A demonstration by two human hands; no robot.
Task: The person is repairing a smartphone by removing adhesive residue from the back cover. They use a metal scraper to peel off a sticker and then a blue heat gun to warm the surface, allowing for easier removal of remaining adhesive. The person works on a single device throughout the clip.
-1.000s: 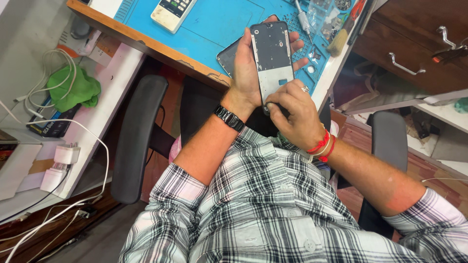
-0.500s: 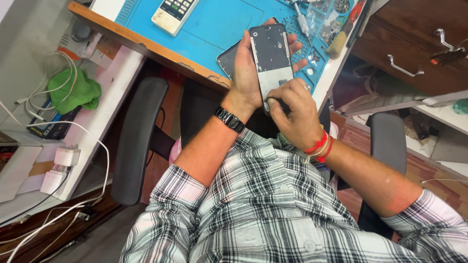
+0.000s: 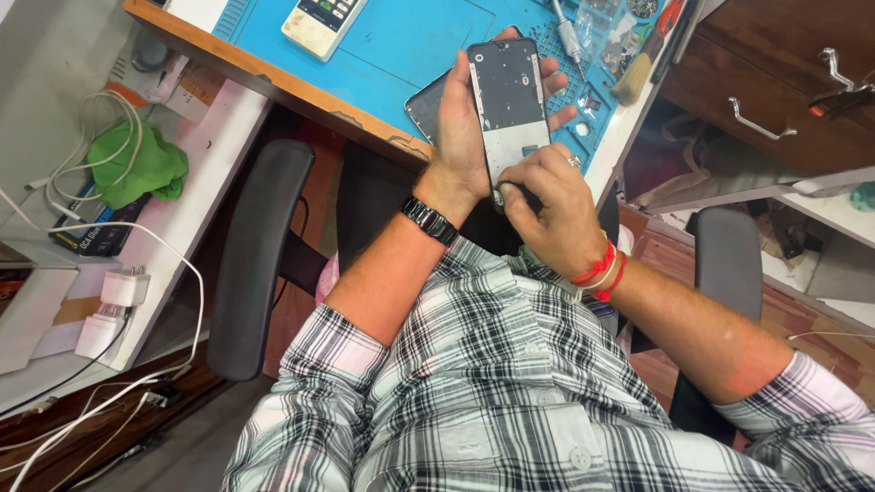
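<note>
Gripping one phone (image 3: pixel 507 98) in the left hand (image 3: pixel 465 137), opened back facing up, fingers (image 3: pixel 552 91) wrapping round its far long edge and thumb lying along the near one. Pinching at the phone's lower end with the right hand (image 3: pixel 550 199), fingertips closed tight there; whatever sits between them staying hidden. Holding the phone above the desk's front corner, tilted slightly, lower end hanging past the wooden edge (image 3: pixel 273 87) over the lap.

Peeking out behind the left hand: a second dark panel (image 3: pixel 425 98), pressed against the palm side, exact kind hard to tell. Lying beyond both hands: one blue mat (image 3: pixel 401 41), mostly bare under the phone, giving open room leftward of the left hand. Resting further left on the mat: one white remote (image 3: pixel 321 20). Crowding the mat's far right, just past the left fingers: one screwdriver (image 3: pixel 570 36), one brush (image 3: pixel 631 80), small bags of parts, uncounted. Closing in right of the right hand: drawers with two metal handles (image 3: pixel 755 120).

Flanking the forearms: two black armrests (image 3: pixel 255 246), one each side, leaving a narrow lane for the elbows. Wearing one black watch (image 3: pixel 430 219) on the left wrist, red threads (image 3: pixel 603 273) on the right. Sitting well left of the left arm: one green cloth (image 3: pixel 137 169), white cables, one charger (image 3: pixel 117 292).
</note>
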